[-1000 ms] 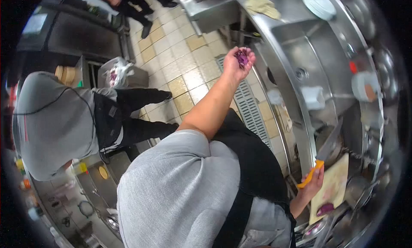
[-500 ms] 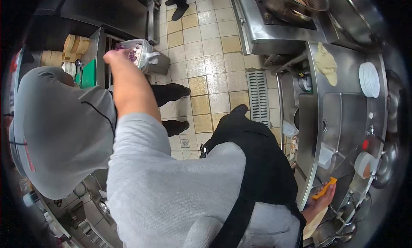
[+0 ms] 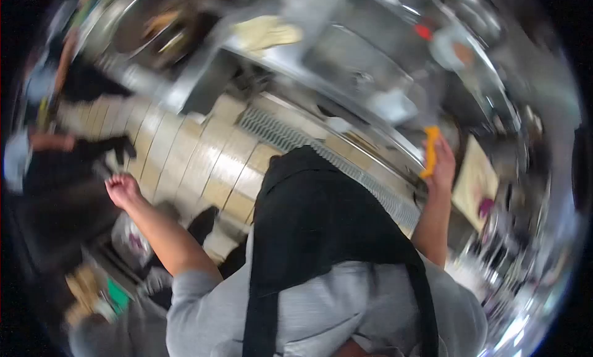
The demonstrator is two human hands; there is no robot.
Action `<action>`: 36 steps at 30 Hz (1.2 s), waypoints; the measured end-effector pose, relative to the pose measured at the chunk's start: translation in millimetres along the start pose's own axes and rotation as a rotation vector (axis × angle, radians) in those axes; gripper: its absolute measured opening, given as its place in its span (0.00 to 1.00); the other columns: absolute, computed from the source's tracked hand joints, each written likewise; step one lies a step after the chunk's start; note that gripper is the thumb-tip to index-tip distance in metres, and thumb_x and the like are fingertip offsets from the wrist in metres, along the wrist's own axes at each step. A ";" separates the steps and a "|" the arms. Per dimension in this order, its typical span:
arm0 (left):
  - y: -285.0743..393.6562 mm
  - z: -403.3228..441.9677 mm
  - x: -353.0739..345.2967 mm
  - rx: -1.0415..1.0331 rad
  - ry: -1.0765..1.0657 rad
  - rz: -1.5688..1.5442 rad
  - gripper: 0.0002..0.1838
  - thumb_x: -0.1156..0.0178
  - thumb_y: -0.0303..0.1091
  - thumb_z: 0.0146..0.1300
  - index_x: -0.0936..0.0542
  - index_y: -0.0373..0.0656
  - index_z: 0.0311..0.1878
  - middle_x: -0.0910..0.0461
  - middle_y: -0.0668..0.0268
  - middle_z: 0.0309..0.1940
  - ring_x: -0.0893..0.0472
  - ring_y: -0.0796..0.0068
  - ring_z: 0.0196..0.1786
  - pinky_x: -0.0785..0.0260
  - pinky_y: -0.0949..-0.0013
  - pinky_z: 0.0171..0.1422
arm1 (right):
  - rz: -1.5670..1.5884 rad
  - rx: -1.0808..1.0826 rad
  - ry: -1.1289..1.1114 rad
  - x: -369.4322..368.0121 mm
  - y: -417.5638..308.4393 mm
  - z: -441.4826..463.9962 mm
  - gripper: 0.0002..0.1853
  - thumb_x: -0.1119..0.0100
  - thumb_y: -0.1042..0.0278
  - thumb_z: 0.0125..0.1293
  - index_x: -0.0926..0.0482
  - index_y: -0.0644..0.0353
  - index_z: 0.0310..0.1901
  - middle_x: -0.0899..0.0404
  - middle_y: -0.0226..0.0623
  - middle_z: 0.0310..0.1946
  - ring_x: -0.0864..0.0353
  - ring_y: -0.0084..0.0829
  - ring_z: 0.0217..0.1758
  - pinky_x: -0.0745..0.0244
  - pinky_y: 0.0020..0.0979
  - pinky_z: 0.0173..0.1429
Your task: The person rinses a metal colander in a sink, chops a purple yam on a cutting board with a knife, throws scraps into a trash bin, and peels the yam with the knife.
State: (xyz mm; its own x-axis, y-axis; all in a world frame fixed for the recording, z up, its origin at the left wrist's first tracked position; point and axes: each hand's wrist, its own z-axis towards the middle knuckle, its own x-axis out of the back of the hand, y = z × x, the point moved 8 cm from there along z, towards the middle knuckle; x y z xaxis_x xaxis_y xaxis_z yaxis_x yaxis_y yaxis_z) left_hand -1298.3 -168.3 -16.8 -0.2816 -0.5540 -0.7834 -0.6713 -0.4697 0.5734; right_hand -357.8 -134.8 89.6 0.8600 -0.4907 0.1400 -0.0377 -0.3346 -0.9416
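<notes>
My left hand (image 3: pixel 122 190) is stretched out at the left, fingers curled in and nothing visible in them. Below it stands a lined bin (image 3: pixel 133 238) with white and purple scraps. At the right, my right hand (image 3: pixel 441 162) grips the orange handle of a knife (image 3: pixel 431 150), whose blurred blade points up towards the sink. Beside that hand lies a pale cutting board (image 3: pixel 474 172) with a purple vegetable piece (image 3: pixel 486 207) at its lower edge.
A steel sink (image 3: pixel 358 60) holds a white container (image 3: pixel 392 105). A yellowish cloth (image 3: pixel 265 34) lies on the counter beside a large pan (image 3: pixel 160 29). Co-workers stand at the left (image 3: pixel 46 162) and lower left (image 3: pixel 123 332). A drain grate (image 3: pixel 284 131) crosses the floor.
The view has turned. My left hand has moved from over the bin to beyond it, and the purple pieces it held earlier no longer show. My right hand still grips the knife.
</notes>
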 end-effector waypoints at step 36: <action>-1038.7 -822.4 -503.1 1.446 -1.169 0.698 0.04 0.43 0.26 0.67 0.24 0.41 0.34 0.23 0.63 0.25 0.22 0.71 0.24 0.23 0.70 0.28 | 0.416 -0.155 0.806 324.2 78.0 -154.3 0.24 0.42 0.64 0.72 0.29 0.62 0.67 0.20 0.36 0.36 0.24 0.20 0.26 0.28 0.22 0.25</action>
State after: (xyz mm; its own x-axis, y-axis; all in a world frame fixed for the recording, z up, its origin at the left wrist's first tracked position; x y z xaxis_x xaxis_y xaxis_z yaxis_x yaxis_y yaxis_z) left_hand 104.5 33.0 -21.2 -0.5237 0.5596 -0.6423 -0.0532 0.7310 0.6803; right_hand -160.4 -444.2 108.8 0.1493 -0.9885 0.0249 -0.3824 -0.0809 -0.9205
